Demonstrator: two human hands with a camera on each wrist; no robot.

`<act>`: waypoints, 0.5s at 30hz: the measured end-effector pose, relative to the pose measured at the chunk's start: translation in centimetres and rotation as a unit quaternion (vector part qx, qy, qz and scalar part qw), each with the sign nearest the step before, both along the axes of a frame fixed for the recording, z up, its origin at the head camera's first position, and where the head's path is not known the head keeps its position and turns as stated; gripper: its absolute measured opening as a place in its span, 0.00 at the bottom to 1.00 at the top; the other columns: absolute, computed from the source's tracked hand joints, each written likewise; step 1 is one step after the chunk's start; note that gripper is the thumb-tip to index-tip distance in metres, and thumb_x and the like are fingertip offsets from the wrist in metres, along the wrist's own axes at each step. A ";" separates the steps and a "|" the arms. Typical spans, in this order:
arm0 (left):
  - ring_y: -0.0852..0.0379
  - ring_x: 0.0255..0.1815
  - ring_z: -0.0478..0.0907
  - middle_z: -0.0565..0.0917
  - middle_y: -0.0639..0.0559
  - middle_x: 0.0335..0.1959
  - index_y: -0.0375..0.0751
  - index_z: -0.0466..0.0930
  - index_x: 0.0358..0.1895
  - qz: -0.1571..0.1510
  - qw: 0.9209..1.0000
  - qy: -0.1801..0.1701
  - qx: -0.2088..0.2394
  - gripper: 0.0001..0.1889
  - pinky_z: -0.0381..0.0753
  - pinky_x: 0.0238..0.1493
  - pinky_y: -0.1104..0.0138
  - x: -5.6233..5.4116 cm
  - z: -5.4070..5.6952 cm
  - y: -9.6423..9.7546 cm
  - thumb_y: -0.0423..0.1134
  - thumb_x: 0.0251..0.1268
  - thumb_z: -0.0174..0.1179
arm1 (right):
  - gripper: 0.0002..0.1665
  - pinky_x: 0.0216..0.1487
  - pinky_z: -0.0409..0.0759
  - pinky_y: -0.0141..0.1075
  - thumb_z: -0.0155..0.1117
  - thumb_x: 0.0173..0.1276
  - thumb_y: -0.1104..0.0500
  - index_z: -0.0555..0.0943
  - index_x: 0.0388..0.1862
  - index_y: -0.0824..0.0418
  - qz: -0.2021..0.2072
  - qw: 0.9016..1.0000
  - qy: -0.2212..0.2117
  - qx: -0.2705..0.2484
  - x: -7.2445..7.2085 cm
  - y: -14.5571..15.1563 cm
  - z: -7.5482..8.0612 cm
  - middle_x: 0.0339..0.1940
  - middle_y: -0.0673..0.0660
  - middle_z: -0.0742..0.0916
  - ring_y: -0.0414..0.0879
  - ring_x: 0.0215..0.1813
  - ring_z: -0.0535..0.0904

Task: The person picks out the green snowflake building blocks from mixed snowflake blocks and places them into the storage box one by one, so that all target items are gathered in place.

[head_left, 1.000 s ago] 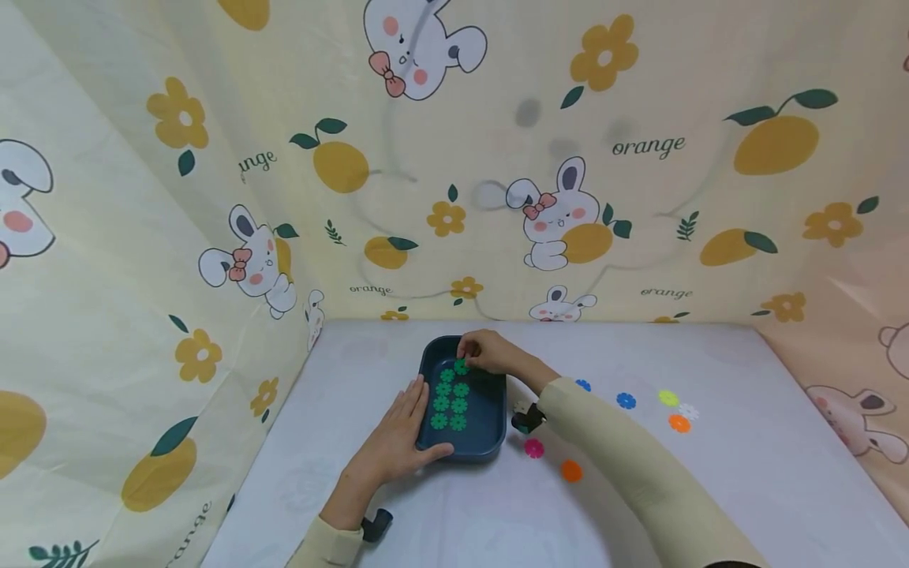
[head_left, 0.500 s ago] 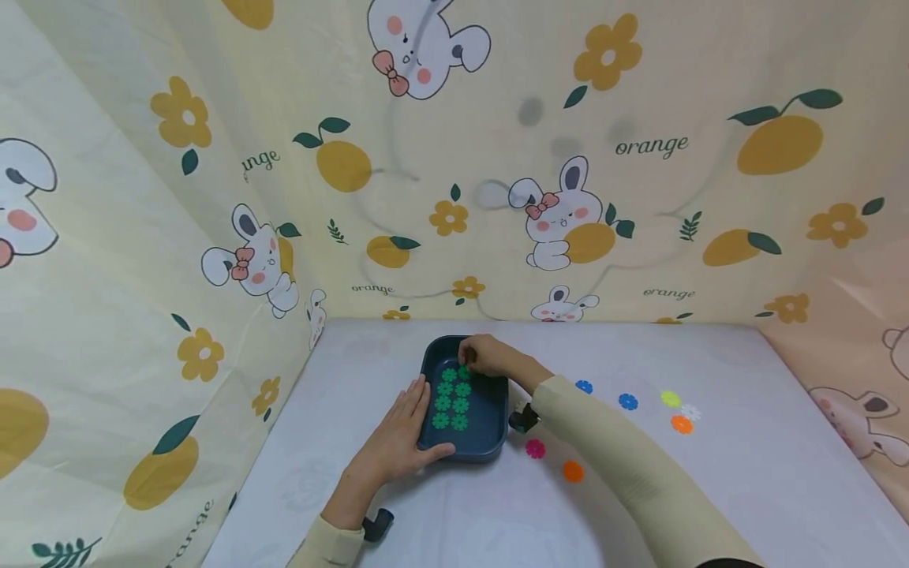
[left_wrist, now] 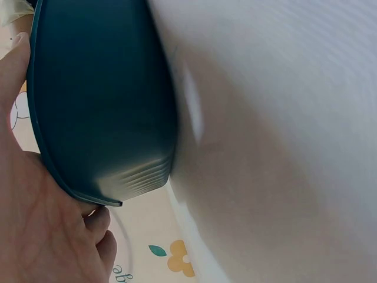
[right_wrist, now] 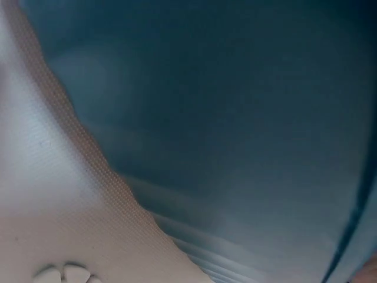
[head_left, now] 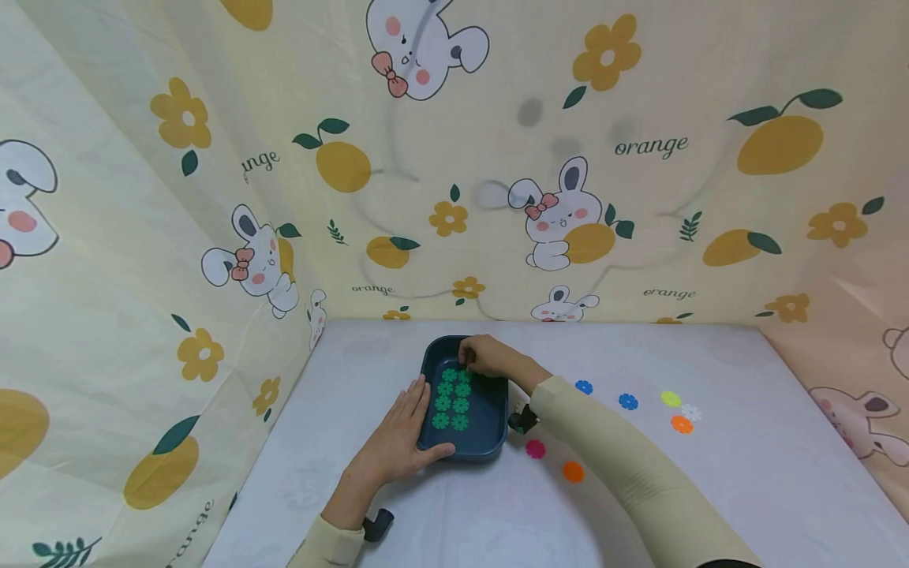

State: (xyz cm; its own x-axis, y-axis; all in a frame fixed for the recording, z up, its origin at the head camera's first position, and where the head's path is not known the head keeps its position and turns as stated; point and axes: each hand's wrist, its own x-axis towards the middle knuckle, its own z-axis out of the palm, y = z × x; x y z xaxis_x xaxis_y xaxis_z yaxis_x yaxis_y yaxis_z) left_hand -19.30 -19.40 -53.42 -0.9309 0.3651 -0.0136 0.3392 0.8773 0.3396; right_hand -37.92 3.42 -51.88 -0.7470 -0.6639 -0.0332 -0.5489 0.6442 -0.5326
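Observation:
A dark blue tray (head_left: 487, 426) lies on the white-covered table. Inside it, flower-shaped green plastic discs (head_left: 442, 404) are laid in two columns. My left hand (head_left: 390, 442) rests along the tray's left side, fingers straight and thumb at the near rim; the left wrist view shows its palm against the tray wall (left_wrist: 106, 100). Over the tray's far right part, my right hand (head_left: 488, 355) bends down with curled fingers. Its fingertips are at the farthest green disc of the right column (head_left: 464, 375), which they partly hide. The right wrist view has only the tray's outer wall (right_wrist: 235, 147), blurred.
To the right of the tray lie loose discs: pink (head_left: 536, 449), orange (head_left: 573, 472), blue (head_left: 628, 401), yellow (head_left: 671, 399), white (head_left: 690, 412) and another orange one (head_left: 682, 424). A patterned cloth (head_left: 426, 260) hangs behind and at both sides.
The green disc at my right fingertips has come slightly nearer, level with the far disc of the left column. My left hand and the tray have stayed in place.

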 end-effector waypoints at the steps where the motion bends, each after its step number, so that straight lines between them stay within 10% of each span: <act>1: 0.50 0.91 0.36 0.37 0.46 0.91 0.38 0.38 0.89 -0.002 1.000 0.002 0.001 0.62 0.42 0.89 0.53 0.0 0.0 0.0 0.77 0.70 0.57 | 0.07 0.46 0.87 0.39 0.71 0.72 0.70 0.86 0.45 0.62 0.001 1.000 0.005 -0.004 0.0 0.1 0.0 0.39 0.54 0.88 0.44 0.40 0.82; 15: 0.50 0.91 0.37 0.38 0.48 0.91 0.41 0.39 0.89 0.019 1.000 -0.010 0.006 0.63 0.42 0.89 0.50 -0.3 0.1 0.2 0.77 0.67 0.60 | 0.10 0.56 0.88 0.43 0.67 0.80 0.62 0.86 0.55 0.64 0.011 0.994 0.023 -0.103 1.9 4.3 2.3 0.47 0.52 0.90 0.45 0.49 0.85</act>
